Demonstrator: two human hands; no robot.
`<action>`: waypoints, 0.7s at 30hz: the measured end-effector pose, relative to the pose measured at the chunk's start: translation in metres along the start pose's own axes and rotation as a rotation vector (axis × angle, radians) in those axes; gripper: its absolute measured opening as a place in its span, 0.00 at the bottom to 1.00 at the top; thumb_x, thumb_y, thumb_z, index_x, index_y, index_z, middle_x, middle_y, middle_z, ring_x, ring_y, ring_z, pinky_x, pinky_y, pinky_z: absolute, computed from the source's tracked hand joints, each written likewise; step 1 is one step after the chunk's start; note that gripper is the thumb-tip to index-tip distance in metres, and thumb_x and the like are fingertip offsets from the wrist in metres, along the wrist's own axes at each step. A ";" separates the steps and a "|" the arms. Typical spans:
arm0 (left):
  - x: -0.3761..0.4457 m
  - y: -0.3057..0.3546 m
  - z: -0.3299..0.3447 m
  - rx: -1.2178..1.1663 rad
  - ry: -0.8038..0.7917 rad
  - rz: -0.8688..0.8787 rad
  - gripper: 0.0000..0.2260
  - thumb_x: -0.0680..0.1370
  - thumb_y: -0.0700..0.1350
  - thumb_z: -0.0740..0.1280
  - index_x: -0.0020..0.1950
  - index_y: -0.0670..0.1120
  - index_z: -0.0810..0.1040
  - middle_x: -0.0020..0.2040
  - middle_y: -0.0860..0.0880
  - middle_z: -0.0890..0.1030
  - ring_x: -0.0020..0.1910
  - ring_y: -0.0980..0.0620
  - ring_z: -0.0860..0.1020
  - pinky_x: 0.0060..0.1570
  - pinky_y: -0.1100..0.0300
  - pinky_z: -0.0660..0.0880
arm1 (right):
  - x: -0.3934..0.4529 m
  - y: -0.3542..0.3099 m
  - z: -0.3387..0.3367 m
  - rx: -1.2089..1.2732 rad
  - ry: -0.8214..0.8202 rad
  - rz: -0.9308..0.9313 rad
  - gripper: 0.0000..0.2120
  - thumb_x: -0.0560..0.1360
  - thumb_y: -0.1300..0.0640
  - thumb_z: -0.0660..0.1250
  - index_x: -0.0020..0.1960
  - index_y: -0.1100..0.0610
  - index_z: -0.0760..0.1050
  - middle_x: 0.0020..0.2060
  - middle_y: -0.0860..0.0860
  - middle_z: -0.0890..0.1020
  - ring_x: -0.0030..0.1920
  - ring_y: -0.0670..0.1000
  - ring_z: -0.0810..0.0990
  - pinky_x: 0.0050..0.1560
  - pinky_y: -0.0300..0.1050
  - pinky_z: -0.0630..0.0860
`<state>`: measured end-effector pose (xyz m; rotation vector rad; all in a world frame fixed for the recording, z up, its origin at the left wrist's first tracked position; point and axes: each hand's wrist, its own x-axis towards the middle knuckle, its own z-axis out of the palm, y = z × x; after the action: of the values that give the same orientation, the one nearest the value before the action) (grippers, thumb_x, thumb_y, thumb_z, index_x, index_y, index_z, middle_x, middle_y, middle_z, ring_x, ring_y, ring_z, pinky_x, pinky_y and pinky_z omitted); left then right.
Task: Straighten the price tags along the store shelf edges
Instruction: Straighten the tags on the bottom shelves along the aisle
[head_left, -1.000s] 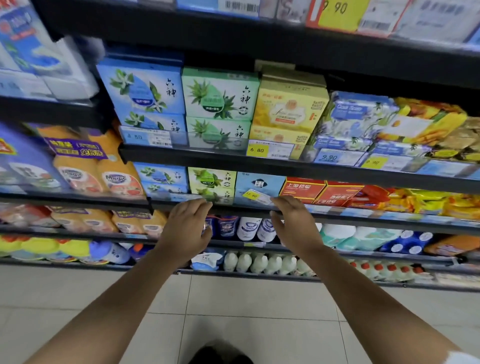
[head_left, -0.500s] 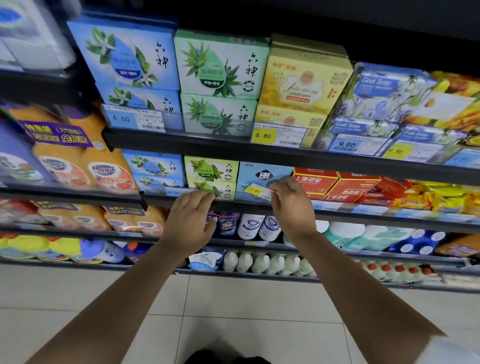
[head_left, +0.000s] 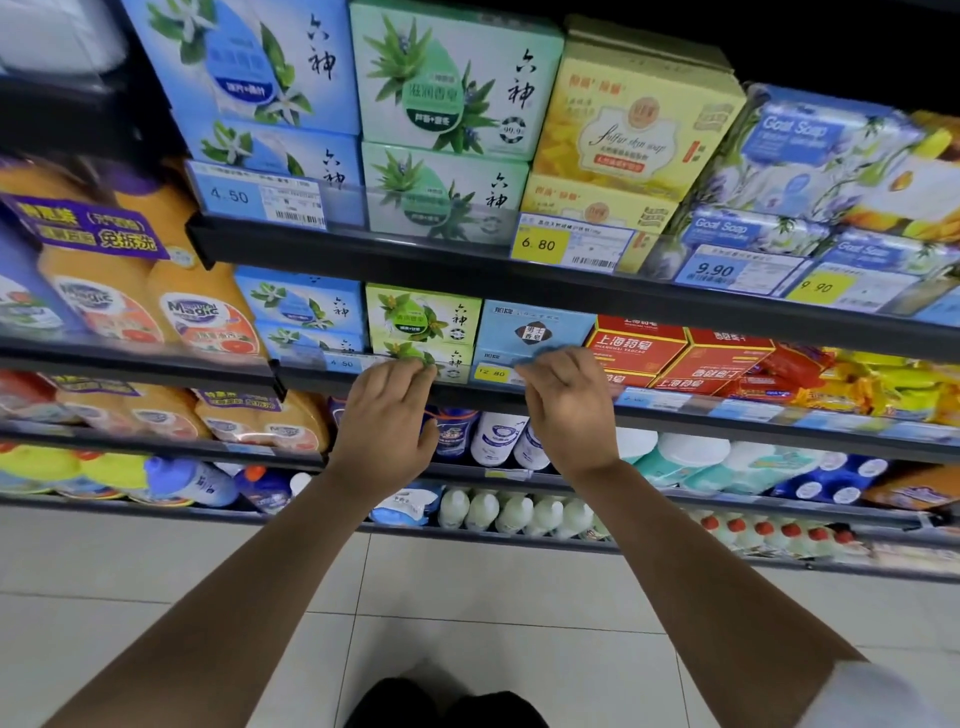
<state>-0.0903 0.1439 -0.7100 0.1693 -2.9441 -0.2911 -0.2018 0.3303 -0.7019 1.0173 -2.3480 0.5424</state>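
The yellow price tag (head_left: 492, 373) marked 12.80 sits in the rail of the shelf edge (head_left: 675, 415), below the light blue box (head_left: 535, 332). The right hand (head_left: 569, 410) pinches its right end with curled fingertips. The left hand (head_left: 387, 415) has its fingers curled at the rail, beside the 4.50 tag (head_left: 340, 362); whether it pinches anything I cannot tell.

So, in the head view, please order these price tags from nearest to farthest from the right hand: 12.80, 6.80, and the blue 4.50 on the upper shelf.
From the right hand:
1. 12.80 tag, at its fingertips, same shelf edge.
2. 6.80 tag, one shelf up, just above.
3. 4.50 tag, same upper shelf, far left.
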 end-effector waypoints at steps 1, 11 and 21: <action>-0.001 0.000 0.001 0.006 0.004 0.002 0.25 0.73 0.51 0.57 0.66 0.39 0.72 0.61 0.42 0.74 0.61 0.43 0.70 0.61 0.48 0.65 | -0.001 0.000 0.000 -0.038 0.013 -0.025 0.09 0.73 0.64 0.64 0.49 0.61 0.81 0.44 0.55 0.81 0.49 0.57 0.74 0.47 0.51 0.72; -0.002 0.005 0.000 0.046 -0.008 -0.016 0.26 0.73 0.52 0.55 0.65 0.38 0.72 0.61 0.41 0.75 0.60 0.42 0.70 0.61 0.47 0.64 | -0.016 -0.007 -0.001 -0.204 -0.219 -0.014 0.19 0.69 0.63 0.69 0.60 0.56 0.75 0.53 0.55 0.78 0.55 0.56 0.71 0.54 0.53 0.70; -0.008 0.030 -0.041 -0.123 -0.019 0.089 0.21 0.75 0.50 0.58 0.63 0.40 0.75 0.59 0.43 0.76 0.59 0.43 0.73 0.60 0.50 0.69 | -0.019 -0.018 -0.056 0.002 -0.322 0.116 0.21 0.71 0.62 0.66 0.63 0.57 0.72 0.57 0.56 0.77 0.58 0.57 0.73 0.60 0.54 0.68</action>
<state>-0.0780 0.1670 -0.6656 0.0186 -2.9312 -0.4614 -0.1605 0.3599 -0.6667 1.0388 -2.7032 0.4514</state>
